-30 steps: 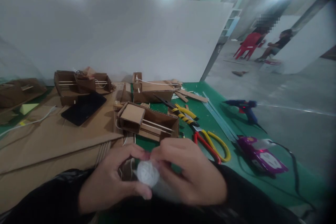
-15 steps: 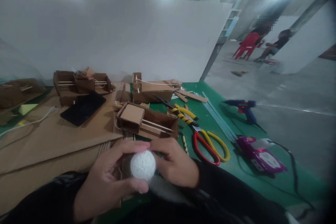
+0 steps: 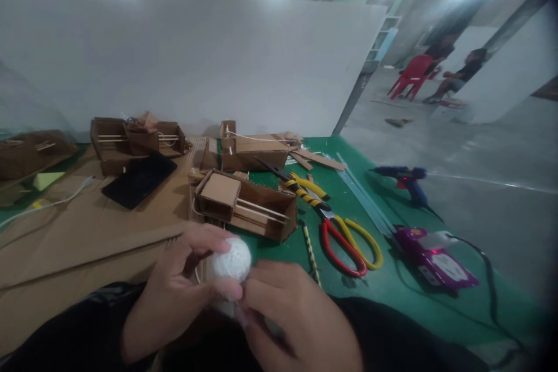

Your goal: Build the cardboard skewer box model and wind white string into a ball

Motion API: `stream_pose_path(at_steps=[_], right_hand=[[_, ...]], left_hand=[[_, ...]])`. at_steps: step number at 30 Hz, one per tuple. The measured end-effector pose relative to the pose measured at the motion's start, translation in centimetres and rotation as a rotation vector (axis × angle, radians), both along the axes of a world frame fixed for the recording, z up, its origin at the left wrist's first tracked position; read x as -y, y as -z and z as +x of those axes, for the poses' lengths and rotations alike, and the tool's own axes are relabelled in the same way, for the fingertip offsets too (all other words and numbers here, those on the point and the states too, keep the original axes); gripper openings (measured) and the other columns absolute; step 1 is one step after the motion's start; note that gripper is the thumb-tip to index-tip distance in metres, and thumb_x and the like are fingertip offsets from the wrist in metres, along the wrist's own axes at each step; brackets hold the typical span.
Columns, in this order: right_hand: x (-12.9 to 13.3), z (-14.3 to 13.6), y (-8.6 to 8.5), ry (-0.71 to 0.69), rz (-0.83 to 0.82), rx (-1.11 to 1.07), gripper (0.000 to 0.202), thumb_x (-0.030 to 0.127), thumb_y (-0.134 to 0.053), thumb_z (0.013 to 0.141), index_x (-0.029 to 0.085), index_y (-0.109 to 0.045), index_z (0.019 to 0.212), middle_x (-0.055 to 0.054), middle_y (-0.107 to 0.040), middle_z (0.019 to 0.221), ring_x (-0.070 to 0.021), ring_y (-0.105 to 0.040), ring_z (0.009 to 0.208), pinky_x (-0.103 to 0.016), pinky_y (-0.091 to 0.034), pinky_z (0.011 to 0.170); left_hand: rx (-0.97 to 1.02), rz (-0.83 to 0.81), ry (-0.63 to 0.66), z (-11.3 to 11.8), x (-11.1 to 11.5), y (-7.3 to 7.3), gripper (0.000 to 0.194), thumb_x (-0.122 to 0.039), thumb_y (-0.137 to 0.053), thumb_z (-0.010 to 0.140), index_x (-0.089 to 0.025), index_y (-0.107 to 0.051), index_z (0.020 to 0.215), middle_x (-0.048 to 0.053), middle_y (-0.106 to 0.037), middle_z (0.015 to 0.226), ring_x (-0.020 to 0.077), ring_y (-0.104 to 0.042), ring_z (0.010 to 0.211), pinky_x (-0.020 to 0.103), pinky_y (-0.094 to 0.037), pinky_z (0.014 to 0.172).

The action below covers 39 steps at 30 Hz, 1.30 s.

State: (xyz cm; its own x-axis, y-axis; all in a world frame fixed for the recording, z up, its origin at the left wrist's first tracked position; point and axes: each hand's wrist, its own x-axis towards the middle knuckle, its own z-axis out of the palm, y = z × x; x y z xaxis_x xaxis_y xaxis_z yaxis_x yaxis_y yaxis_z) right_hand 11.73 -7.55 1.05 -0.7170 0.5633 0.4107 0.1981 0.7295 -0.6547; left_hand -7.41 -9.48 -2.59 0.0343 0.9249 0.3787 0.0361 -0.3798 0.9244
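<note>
A small ball of white string is pinched between the thumb and fingers of my left hand. My right hand is closed just right of and below the ball, its fingertips curled beside my left thumb. Whatever those fingers pinch is hidden. Beyond both hands lies an open cardboard box with two thin sticks across its inside and a white string at its left end. A patterned black-and-yellow stick rests on the green table near my right hand.
Red-handled scissors and yellow-handled pliers lie to the right. Further right are a blue glue gun, clear glue sticks and a purple device. A black tablet sits on cardboard sheets. Two people sit in the background.
My right hand has left the ball's upper right side and come down below it, fingers curled in. My left hand has shifted the ball slightly left and up.
</note>
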Motion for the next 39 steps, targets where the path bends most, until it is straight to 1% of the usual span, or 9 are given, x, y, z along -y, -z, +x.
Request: stream_pose_path(at_steps=[4, 9, 11, 16, 21, 24, 29, 35, 39], right_hand=[[-0.5, 0.6, -1.0, 0.005, 0.135, -0.062, 0.018, 0.008, -0.046, 0.086, 0.015, -0.054, 0.07, 0.0, -0.053, 0.066, -0.0118, -0.044, 0.064, -0.027, -0.029, 0.056], [-2.6, 1.4, -1.9, -0.057, 0.252, -0.123, 0.014, 0.008, -0.049, 0.088, 0.012, -0.06, 0.082, -0.002, -0.05, 0.071, -0.013, -0.043, 0.067, -0.026, -0.032, 0.059], [-3.4, 1.5, -1.9, -0.032, 0.227, -0.109, 0.015, 0.009, -0.048, 0.09, 0.012, -0.06, 0.083, -0.003, -0.049, 0.073, -0.0137, -0.044, 0.068, -0.026, -0.033, 0.06], [-5.1, 1.5, -1.3, -0.01, 0.094, -0.128, 0.014, 0.012, -0.049, 0.094, 0.015, -0.06, 0.085, -0.004, -0.057, 0.077, -0.014, -0.05, 0.072, -0.024, -0.038, 0.064], [-6.1, 0.8, 0.5, 0.072, -0.085, -0.103, 0.018, 0.02, -0.052, 0.097, 0.014, -0.062, 0.084, -0.002, -0.061, 0.076, -0.0125, -0.054, 0.071, -0.023, -0.04, 0.066], [-5.8, 0.1, 2.0, 0.056, -0.184, -0.077, 0.02, 0.021, -0.05, 0.097, 0.013, -0.065, 0.086, -0.003, -0.063, 0.077, -0.013, -0.055, 0.071, -0.023, -0.041, 0.066], [-3.6, -0.6, 3.0, -0.042, -0.186, 0.013, 0.016, 0.01, -0.05, 0.089, 0.015, -0.061, 0.079, -0.004, -0.062, 0.078, -0.0141, -0.055, 0.071, -0.024, -0.041, 0.066], [-1.2, 0.5, 0.7, 0.021, -0.047, 0.059, 0.011, 0.009, -0.05, 0.081, 0.018, -0.048, 0.075, 0.001, -0.053, 0.069, -0.0115, -0.046, 0.062, -0.024, -0.031, 0.057], [-0.4, 1.4, -1.5, 0.085, -0.01, -0.004, 0.013, 0.008, -0.046, 0.082, 0.019, -0.047, 0.074, 0.001, -0.053, 0.069, -0.012, -0.046, 0.064, -0.025, -0.031, 0.058]], left_hand=[[-0.046, 0.02, 0.062, -0.2, -0.3, -0.2, 0.027, -0.027, -0.081, 0.079, -0.031, -0.071, 0.104, 0.001, -0.068, 0.111, 0.0162, -0.064, 0.101, 0.021, -0.051, 0.086], [0.082, -0.056, 0.191, -0.1, -0.3, -0.3, 0.029, -0.027, -0.081, 0.079, -0.033, -0.072, 0.105, 0.0, -0.069, 0.106, 0.0157, -0.065, 0.093, 0.021, -0.052, 0.079], [0.105, -0.109, 0.211, 0.0, -0.2, -0.5, 0.031, -0.028, -0.082, 0.077, -0.034, -0.072, 0.105, -0.001, -0.069, 0.106, 0.0155, -0.065, 0.093, 0.021, -0.052, 0.079], [0.058, -0.283, 0.196, -0.2, 0.3, -1.2, 0.054, -0.024, -0.083, 0.076, -0.041, -0.064, 0.124, -0.002, -0.068, 0.119, 0.0159, -0.065, 0.105, 0.018, -0.051, 0.089], [0.011, -0.205, 0.214, 0.0, 0.7, -1.4, 0.042, -0.024, -0.081, 0.078, -0.036, -0.069, 0.116, 0.001, -0.058, 0.129, 0.0185, -0.058, 0.118, 0.017, -0.05, 0.094], [0.088, -0.203, 0.183, 0.2, 0.9, -1.2, 0.041, -0.024, -0.083, 0.076, -0.034, -0.068, 0.113, 0.001, -0.057, 0.135, 0.0207, -0.056, 0.124, 0.02, -0.049, 0.097], [0.062, -0.227, 0.033, 0.1, 0.7, -1.0, 0.039, -0.026, -0.081, 0.079, -0.03, -0.062, 0.113, 0.001, -0.069, 0.12, 0.0161, -0.066, 0.106, 0.019, -0.053, 0.087], [-0.018, -0.21, -0.055, 0.3, 0.1, -0.8, 0.041, -0.025, -0.077, 0.082, -0.026, -0.049, 0.112, 0.003, -0.065, 0.122, 0.0182, -0.063, 0.109, 0.026, -0.052, 0.088], [-0.067, -0.195, 0.015, 0.3, 0.1, -0.9, 0.035, -0.027, -0.08, 0.079, -0.024, -0.057, 0.106, 0.005, -0.066, 0.114, 0.0198, -0.063, 0.103, 0.026, -0.053, 0.084]])
